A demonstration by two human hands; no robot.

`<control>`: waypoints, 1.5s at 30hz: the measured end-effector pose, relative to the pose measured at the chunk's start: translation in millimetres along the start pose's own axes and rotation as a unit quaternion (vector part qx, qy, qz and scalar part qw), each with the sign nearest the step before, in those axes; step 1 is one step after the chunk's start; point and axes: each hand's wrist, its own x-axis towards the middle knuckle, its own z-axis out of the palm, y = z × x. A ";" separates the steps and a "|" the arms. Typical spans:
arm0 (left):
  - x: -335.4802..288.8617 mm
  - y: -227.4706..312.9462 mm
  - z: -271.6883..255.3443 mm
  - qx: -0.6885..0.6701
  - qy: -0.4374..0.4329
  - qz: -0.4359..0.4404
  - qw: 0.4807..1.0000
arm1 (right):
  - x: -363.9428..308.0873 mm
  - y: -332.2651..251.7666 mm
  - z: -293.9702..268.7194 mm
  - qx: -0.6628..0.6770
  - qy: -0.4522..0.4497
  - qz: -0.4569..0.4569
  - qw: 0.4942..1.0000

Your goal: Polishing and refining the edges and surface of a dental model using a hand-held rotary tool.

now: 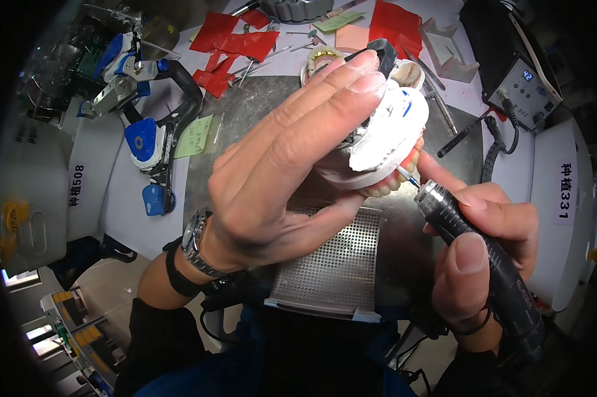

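Note:
My left hand [278, 159] wraps round a white plaster dental model [384, 142], its fingers over the top and the thumb underneath. A row of artificial teeth [386, 188] set in pink runs along the model's lower edge. My right hand [474, 245] grips a black dental handpiece [487, 264] between thumb and fingers. From its metal nose a thin bur [409, 177] points up at the teeth, with the tip at or very near them; whether it touches I cannot tell. Part of the model is hidden behind my left fingers.
A perforated metal grille [331, 264] lies below my hands. To the left stands a dental articulator [154, 142] with blue parts. Red wax sheets [236, 43] and slim tools lie at the back. At right are a handpiece control box [526, 89] with a coiled cord and a white bin [563, 212].

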 end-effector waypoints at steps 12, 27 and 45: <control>-0.7 1.1 1.3 0.003 0.000 0.000 1.000 | 0.3 7.1 1.4 0.015 0.002 -0.056 0.998; -1.1 1.5 -0.4 -0.012 -0.016 -0.015 1.000 | 5.8 0.7 -11.4 0.005 -0.046 0.014 0.999; -2.4 0.8 2.4 0.009 -0.012 -0.014 1.000 | 6.9 -3.2 -11.3 0.011 -0.036 0.056 0.998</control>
